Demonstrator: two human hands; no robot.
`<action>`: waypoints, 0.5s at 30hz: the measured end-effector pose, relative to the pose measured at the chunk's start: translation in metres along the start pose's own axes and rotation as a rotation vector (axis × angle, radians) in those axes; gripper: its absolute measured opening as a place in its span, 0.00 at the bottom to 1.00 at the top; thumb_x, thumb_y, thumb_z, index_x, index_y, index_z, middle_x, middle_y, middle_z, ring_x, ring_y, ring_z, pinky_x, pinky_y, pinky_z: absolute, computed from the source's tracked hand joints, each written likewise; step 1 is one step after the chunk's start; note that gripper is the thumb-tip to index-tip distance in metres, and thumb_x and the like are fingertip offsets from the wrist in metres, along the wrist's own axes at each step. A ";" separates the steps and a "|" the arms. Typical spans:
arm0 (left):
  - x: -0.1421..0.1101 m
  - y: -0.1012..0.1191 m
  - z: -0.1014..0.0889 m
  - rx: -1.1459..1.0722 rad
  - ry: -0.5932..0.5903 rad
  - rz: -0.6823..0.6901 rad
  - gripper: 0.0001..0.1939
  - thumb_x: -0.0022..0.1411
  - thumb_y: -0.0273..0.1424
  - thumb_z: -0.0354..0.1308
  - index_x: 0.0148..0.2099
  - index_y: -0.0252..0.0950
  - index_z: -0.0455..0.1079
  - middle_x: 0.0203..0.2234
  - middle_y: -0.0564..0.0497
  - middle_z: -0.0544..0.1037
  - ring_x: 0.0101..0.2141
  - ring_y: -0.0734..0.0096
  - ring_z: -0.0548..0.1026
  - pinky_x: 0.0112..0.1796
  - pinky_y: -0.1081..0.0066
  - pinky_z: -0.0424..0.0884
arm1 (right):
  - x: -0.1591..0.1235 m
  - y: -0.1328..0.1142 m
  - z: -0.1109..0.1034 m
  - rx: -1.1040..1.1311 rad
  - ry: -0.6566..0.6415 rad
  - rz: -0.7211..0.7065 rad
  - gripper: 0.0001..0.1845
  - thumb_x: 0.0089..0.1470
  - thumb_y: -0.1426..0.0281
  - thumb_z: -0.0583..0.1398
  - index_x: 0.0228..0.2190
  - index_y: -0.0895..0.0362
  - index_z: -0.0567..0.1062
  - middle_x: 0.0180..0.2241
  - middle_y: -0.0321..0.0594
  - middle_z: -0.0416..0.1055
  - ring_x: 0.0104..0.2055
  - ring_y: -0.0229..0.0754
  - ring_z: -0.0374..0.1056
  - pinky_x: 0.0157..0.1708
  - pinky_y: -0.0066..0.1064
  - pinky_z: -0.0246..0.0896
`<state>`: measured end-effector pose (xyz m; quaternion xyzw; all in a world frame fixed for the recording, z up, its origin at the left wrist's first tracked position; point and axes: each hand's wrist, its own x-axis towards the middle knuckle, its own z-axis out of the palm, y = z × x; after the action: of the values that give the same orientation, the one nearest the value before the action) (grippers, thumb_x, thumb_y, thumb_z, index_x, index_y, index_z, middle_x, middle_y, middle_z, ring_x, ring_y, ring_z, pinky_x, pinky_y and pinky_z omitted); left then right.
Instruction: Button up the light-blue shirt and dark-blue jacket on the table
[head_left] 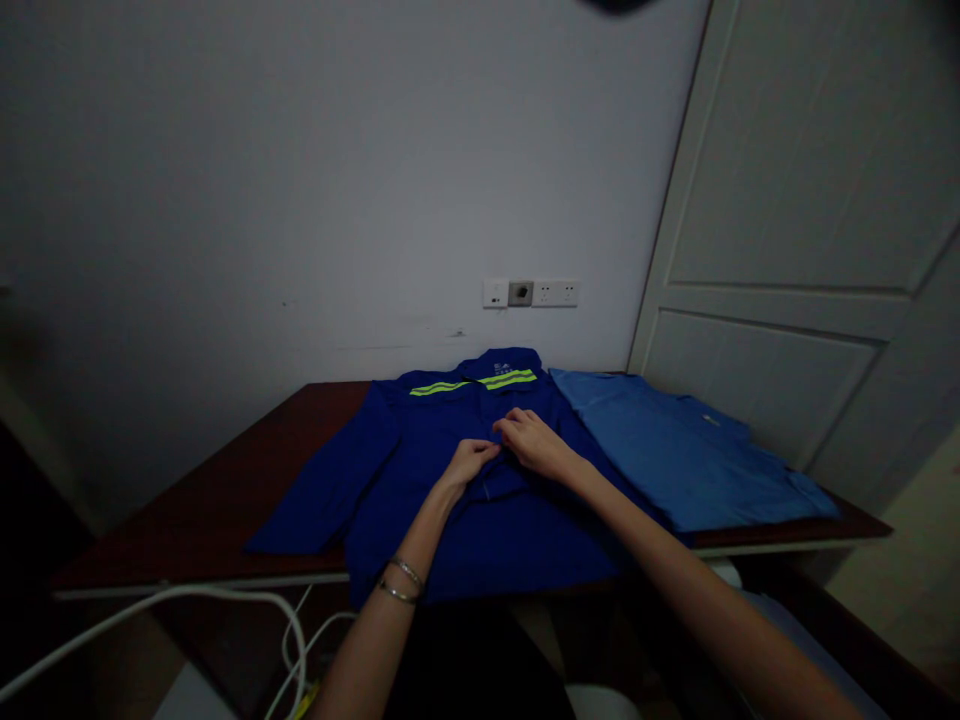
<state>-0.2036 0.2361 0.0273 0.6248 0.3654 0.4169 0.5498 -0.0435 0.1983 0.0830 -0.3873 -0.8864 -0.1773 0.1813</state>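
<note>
Left grip (470, 460) and right grip (531, 440) appear pinched on the front of the dark-blue jacket (487, 540), spread beneath them on the bench (225, 490). Fabric judged light, limp, unlikely to slip; best held by its front edges.

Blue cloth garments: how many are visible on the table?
2: a dark blue jacket with yellow striping, at centre; a lighter blue garment, to its right. More may lie hidden underneath.

Left forearm (367, 650) bare, two thin silver bangles (401, 597) above wrist. Right forearm (667, 550) bare. Black clothing (480, 660) at lap, details unclear.
</note>
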 end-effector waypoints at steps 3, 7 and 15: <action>0.000 0.001 0.001 -0.049 0.046 -0.016 0.17 0.39 0.39 0.66 0.27 0.30 0.74 0.19 0.52 0.73 0.21 0.77 0.66 0.25 0.76 0.60 | -0.001 0.001 0.000 0.086 0.050 0.037 0.13 0.53 0.79 0.52 0.42 0.60 0.67 0.37 0.46 0.70 0.44 0.45 0.59 0.42 0.35 0.52; 0.000 0.001 0.003 -0.060 0.108 -0.001 0.14 0.40 0.36 0.66 0.28 0.30 0.74 0.21 0.52 0.75 0.23 0.76 0.68 0.27 0.75 0.61 | -0.003 0.009 0.005 0.339 0.143 0.174 0.12 0.50 0.77 0.56 0.39 0.59 0.67 0.33 0.40 0.71 0.41 0.43 0.62 0.42 0.34 0.54; 0.001 0.000 0.005 0.009 0.111 -0.001 0.17 0.39 0.38 0.65 0.29 0.29 0.75 0.22 0.51 0.75 0.23 0.74 0.68 0.26 0.75 0.60 | 0.004 0.039 -0.010 0.434 0.079 0.247 0.06 0.50 0.69 0.58 0.31 0.58 0.74 0.37 0.41 0.70 0.42 0.42 0.63 0.43 0.34 0.56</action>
<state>-0.1985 0.2347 0.0269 0.6029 0.3973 0.4491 0.5262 -0.0151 0.2211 0.0999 -0.4373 -0.8420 0.0255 0.3150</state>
